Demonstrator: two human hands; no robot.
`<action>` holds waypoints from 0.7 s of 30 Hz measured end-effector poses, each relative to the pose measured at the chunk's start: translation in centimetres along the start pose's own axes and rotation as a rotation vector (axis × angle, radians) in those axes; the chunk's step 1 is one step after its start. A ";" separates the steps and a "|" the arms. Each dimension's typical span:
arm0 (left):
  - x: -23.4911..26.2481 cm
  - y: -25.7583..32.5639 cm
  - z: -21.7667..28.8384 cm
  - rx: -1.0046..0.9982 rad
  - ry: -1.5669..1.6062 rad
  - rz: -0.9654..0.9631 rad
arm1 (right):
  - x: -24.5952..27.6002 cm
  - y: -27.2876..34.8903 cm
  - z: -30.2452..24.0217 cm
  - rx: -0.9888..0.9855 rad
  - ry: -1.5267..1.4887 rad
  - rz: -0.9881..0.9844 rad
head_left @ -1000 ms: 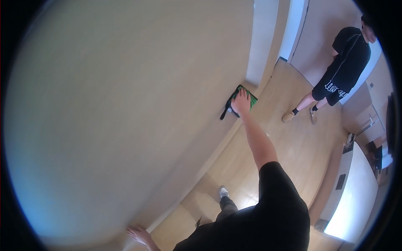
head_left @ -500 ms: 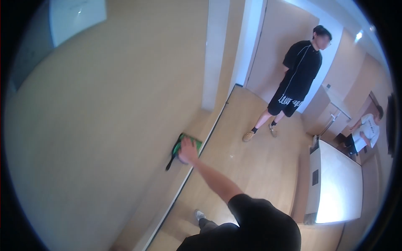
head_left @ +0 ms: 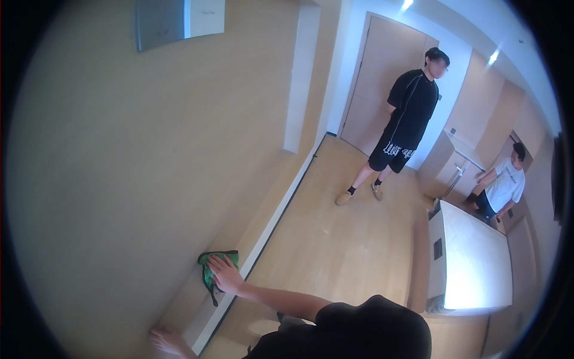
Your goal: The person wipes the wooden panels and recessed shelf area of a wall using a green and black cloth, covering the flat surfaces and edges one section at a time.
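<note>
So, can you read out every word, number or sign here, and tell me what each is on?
Nothing reads clearly enough to quote.
Black shorts: white stylised lettering, too blurred to read surely.
White T-shirt: small dark marks, too small.
Pale panel: a faint mark, too small.
Green cloth under the right hand: none visible.

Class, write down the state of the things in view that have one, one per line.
Right hand: open, fingers extended, on the green cloth
Green cloth: rumpled, partly covered
Left hand: open, fingers extended
Door: shut
Ceiling light: lit
Person in black: standing
</note>
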State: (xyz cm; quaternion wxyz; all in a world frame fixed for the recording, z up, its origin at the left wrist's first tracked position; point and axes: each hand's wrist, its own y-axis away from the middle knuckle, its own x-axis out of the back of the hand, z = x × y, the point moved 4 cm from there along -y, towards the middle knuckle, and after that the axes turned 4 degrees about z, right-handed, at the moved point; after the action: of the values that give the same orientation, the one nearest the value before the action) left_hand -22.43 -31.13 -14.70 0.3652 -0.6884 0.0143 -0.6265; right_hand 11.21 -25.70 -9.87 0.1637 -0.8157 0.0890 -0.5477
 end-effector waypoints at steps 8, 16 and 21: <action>1.9 0.0 -1.0 -0.035 0.068 0.003 | -1.4 1.4 -3.7 0.016 -0.018 -0.020; 2.2 0.3 -0.4 0.017 0.223 -0.131 | -3.0 1.0 -1.6 -0.295 -0.517 0.196; 2.5 0.5 -1.0 0.029 0.204 -0.075 | -0.8 -4.6 -3.7 -0.700 -2.436 0.273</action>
State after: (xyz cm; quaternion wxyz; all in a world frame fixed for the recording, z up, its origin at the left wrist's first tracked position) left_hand -22.48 -33.19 -12.90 0.3478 -0.6158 0.0166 -0.7068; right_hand 7.32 -21.82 -7.58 -0.0291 -0.7726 0.1037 0.6257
